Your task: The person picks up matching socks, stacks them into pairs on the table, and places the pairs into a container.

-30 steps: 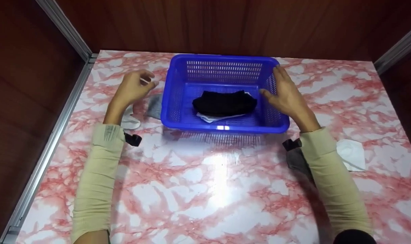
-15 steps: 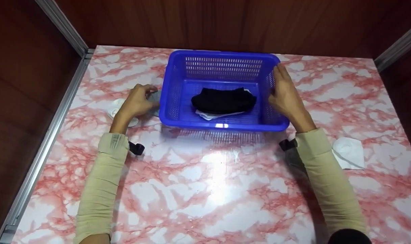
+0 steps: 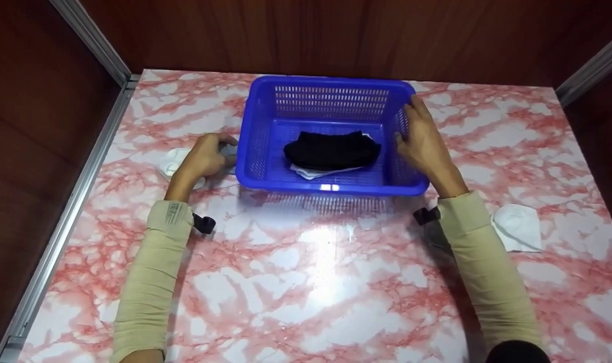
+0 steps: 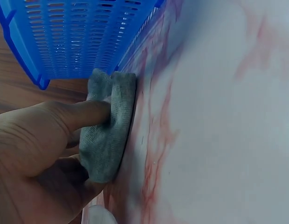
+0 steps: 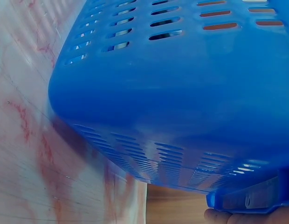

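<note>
Pinching a folded grey cloth (image 4: 105, 144), the left hand (image 3: 207, 154) has its thumb pressed into it, fingers partly hidden behind. The cloth sits low at the tabletop (image 3: 285, 287), just outside the left wall of a blue basket (image 3: 331, 189). Judged light, soft and limp; best held across the fold. The right hand (image 3: 424, 143) grips the basket's right rim.

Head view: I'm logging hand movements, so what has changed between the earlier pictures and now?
The left hand has moved toward the person and slightly right, to the grey cloth beside the basket, and now pinches that cloth. The right hand stayed on the basket's right rim; the basket and the black cloth in it stayed put.
</note>
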`<state>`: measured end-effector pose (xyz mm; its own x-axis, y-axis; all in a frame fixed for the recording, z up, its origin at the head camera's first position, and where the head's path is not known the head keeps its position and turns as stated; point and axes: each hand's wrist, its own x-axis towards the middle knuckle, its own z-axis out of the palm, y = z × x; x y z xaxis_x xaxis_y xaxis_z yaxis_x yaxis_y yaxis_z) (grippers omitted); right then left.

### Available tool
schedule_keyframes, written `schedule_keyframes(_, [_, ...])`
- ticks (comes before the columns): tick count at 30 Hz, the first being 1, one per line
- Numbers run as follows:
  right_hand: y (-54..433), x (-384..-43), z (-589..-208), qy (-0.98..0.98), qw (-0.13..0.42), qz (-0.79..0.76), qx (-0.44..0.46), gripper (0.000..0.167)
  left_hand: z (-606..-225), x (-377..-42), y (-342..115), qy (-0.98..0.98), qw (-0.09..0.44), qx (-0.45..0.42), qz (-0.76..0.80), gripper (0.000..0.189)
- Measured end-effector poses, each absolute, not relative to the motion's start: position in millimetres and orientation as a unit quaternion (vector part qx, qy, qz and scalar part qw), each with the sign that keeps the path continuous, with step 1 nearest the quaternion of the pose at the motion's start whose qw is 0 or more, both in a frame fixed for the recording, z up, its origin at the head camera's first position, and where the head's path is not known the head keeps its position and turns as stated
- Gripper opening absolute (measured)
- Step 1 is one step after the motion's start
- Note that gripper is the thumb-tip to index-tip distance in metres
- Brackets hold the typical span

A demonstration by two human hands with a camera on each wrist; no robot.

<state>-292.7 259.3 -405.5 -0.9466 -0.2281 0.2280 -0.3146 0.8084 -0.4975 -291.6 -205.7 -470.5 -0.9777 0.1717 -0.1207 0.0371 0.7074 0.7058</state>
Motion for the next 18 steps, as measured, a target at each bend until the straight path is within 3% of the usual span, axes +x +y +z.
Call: schedule_keyframes(18, [262.3,-294.0,-406.2,-0.945,0.083,0.279,0.151,0.059,-463.2,-277.2,-209.3,0.922,0.027,0.084,0.377,0.024])
